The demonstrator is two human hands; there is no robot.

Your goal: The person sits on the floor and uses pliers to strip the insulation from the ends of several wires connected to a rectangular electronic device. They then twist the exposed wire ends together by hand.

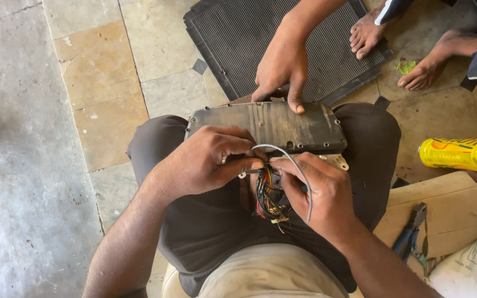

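Right hand point(327, 193) – grey wire point(296, 168) | wire bundle point(269, 196) – multicoloured, perhaps frayed

Multicoloured wire bundle point(268, 196) below dusty grey casing point(269, 126), on lap

I read this as an informal repair workshop, floor-level — worn stone-tile floor point(100, 83), a finned radiator point(238, 38) lying flat, blue-handled pliers point(409, 234), a yellow spray can point(459, 153), and a dusty housing point(271, 124) with loose coloured wiring point(269, 196) — barefoot workers seated around.
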